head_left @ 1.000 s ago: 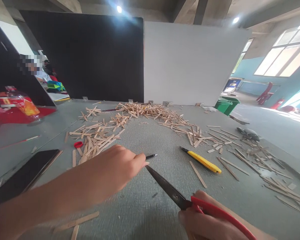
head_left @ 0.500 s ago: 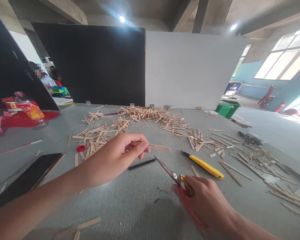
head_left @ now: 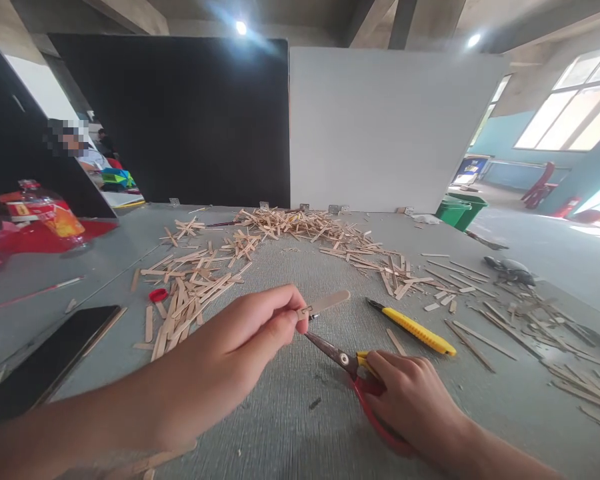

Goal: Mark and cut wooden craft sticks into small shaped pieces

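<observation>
Fingers of left hand (head_left: 240, 347) pinch stick (head_left: 325, 303); right hand (head_left: 410, 400) grips scissors (head_left: 353, 370).

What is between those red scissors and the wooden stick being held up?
Nothing visible. The left hand pinches the wooden stick above the table, and the red scissors in the right hand already point their tips at its held end.

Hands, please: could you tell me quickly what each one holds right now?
Left hand: closed on a wooden stick.
Right hand: closed on red-handled scissors.
</observation>
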